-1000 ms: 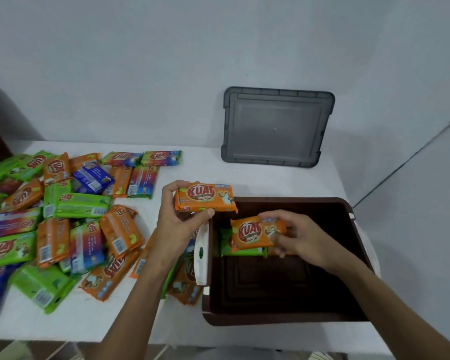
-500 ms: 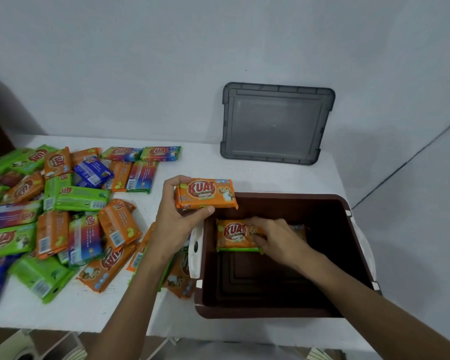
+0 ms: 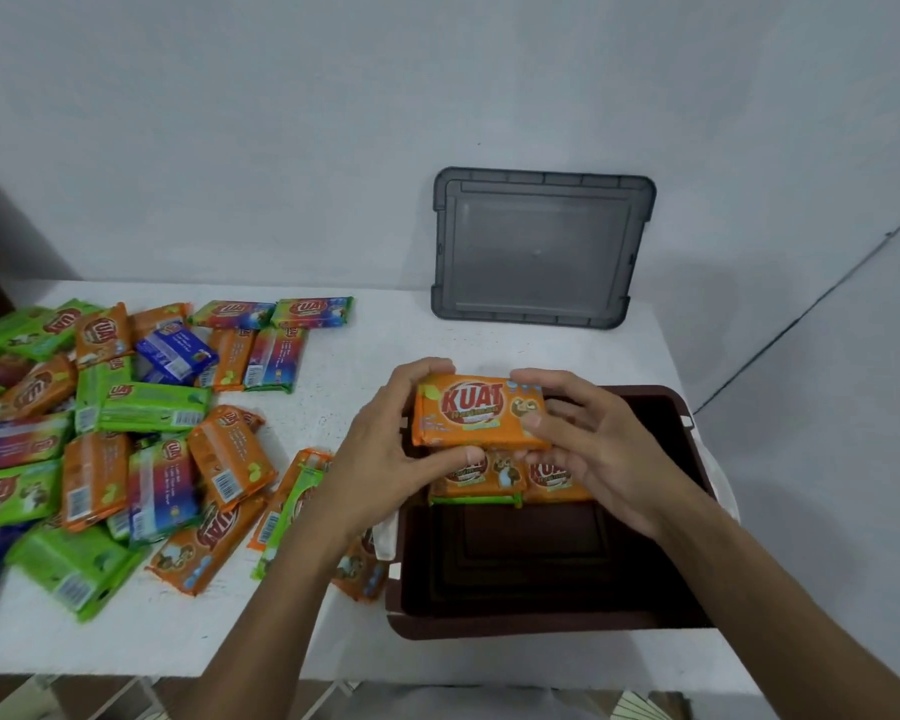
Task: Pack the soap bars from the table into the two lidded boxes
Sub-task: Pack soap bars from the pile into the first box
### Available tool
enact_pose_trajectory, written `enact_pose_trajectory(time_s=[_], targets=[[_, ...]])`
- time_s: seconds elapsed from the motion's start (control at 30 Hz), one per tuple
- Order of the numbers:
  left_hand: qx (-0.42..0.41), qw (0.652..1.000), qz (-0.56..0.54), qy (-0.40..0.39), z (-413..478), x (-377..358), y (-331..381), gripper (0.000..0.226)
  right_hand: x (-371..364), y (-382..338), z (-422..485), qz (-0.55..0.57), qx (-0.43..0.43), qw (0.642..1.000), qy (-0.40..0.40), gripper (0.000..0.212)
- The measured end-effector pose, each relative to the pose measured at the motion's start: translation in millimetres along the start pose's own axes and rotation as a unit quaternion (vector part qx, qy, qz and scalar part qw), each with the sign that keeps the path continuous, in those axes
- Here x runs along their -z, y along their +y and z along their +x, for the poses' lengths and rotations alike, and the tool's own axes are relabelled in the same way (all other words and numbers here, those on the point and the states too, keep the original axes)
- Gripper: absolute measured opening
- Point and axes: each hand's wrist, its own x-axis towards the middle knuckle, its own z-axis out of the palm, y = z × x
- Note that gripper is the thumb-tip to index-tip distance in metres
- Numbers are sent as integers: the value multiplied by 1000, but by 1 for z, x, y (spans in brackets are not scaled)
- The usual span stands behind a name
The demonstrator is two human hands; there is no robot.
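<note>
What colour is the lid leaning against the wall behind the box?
The rectangular plastic lid is dark grey, slightly translucent; the head view shows it best.

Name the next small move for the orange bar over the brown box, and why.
Probably lower the orange bar, gripped by the left hand and right hand, into the brown box in front of the packed bars; the floor there shows bare.

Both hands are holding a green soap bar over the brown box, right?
Not green: the head view shows the soap bar is orange. The left hand and right hand do hold it together over the brown box.
</note>
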Motion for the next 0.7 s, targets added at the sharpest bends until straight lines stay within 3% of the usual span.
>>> enact_pose_trajectory(time_s=[0.13,0.27,0.5,0.7], targets=[[14,992,126,17,1,6,-13,74,35,-5,-18,-137,4,990,36,27],[-5,981,193,36,-1,3,-26,63,61,11,-20,-318,-38,943,87,28],[-11,985,159,64,-5,-10,-41,56,60,55,2,-455,-70,876,142,27],[-23,985,161,66,-5,-9,-45,55,52,65,5,-624,-67,770,115,27]])
